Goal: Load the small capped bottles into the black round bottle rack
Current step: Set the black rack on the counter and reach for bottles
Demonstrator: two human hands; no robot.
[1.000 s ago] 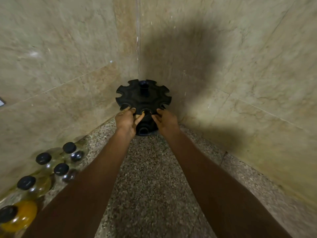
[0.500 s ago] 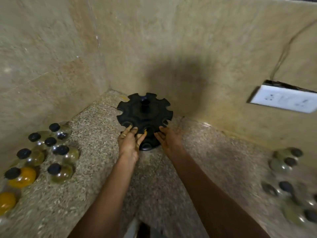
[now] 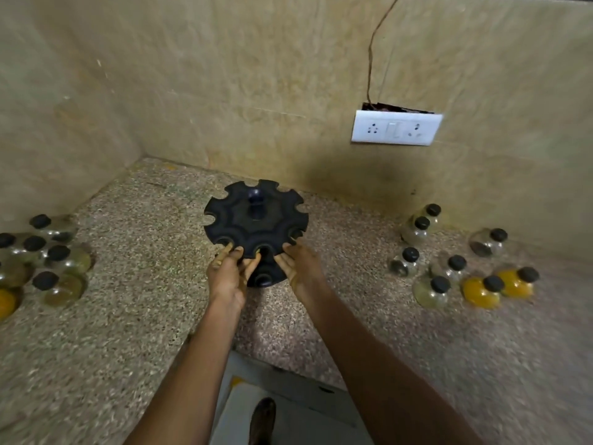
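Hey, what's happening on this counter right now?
A person has both hands on a black round notched bottle rack standing on a speckled stone counter: the left hand and right hand touch its near edge with straight fingers. Its slots look empty. Small glass bottles with black caps wait in a left cluster and a right cluster, untouched.
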